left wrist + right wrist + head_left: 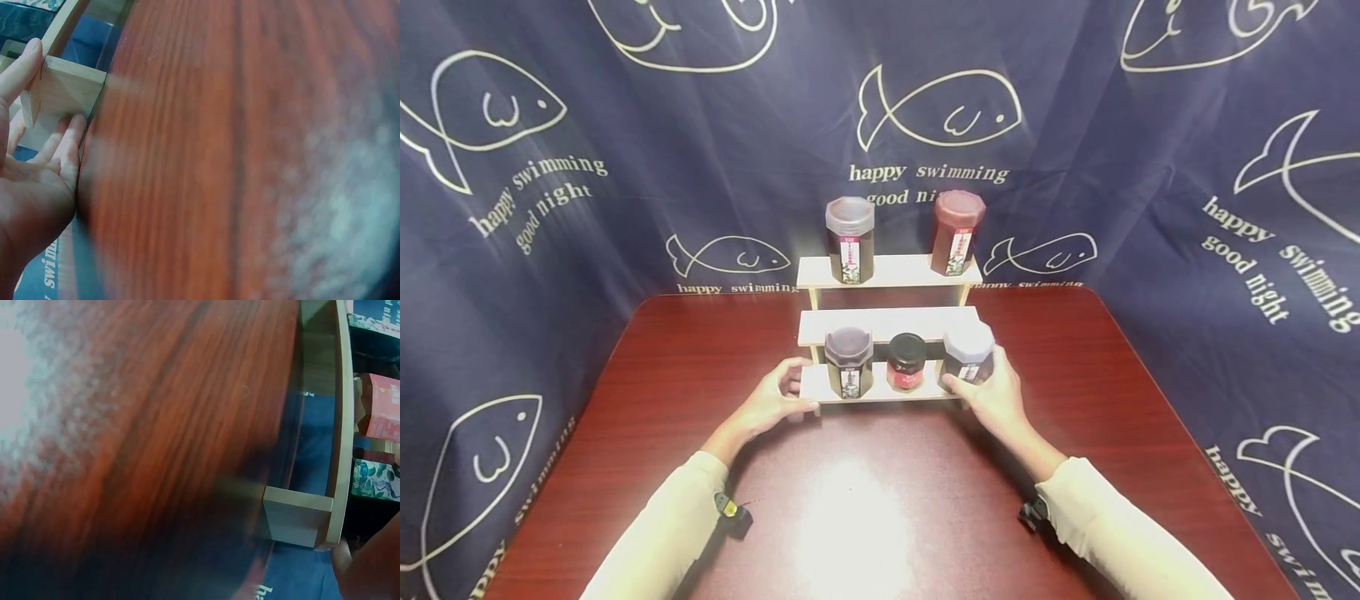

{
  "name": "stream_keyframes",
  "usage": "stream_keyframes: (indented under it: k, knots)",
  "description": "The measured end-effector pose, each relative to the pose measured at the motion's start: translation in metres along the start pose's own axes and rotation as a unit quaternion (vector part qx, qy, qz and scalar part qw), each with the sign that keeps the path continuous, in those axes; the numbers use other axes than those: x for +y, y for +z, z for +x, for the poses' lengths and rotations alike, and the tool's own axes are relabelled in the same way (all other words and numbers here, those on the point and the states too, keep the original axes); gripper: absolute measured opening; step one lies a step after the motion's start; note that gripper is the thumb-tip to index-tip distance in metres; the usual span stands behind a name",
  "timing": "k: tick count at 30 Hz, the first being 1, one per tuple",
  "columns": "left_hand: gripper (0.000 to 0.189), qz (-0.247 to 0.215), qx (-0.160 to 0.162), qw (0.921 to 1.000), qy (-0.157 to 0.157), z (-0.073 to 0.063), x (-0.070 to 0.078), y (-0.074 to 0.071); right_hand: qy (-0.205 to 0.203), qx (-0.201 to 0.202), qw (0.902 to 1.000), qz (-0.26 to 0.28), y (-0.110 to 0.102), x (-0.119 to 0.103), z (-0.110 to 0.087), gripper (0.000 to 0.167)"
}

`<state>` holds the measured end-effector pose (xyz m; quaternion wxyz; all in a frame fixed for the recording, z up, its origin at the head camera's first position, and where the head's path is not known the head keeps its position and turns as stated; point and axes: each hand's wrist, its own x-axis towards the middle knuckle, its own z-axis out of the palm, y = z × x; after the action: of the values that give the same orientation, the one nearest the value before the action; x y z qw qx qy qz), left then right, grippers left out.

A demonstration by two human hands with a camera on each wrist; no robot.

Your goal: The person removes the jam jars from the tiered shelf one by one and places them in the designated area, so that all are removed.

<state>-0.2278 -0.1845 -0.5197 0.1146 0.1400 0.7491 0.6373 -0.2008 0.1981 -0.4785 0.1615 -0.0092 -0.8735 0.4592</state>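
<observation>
A three-tier wooden display rack (pixel 887 323) stands on the table. My left hand (pixel 773 390) holds the left end of its lowest step, thumb at the front edge; in the left wrist view the fingers (pixel 70 150) lie by the rack's end leg (pixel 72 87). My right hand (pixel 1000 392) grips a dark octagonal jar with a white lid (pixel 967 343) at the right end of that step, thumb across its front. In the right wrist view its leafy label (pixel 375 478) shows beside the hand. A small black-lidded jar (pixel 907 360) and a dark purple-lidded jar (pixel 849 362) share the step.
On the top step stand a clear-lidded dark jar (pixel 851 242) and a red jar (pixel 957 235). The glossy reddish-brown table (pixel 722 325) carries a bright glare in front of the rack. A navy curtain (pixel 820 117) with fish drawings hangs behind and at both sides.
</observation>
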Motion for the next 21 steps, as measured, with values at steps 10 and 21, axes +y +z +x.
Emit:
stream_keyframes:
  k: [10,21]
  knots:
    - [0.075,-0.008,-0.004,1.0,0.003,0.001,-0.004,0.0,0.014,0.021,0.9997,-0.008,-0.008,0.002,0.002,0.083]
    - [0.075,0.0,0.004,0.9999,0.012,0.0,-0.002,0.0,0.016,0.036,0.999,-0.02,-0.034,0.013,0.004,0.078]
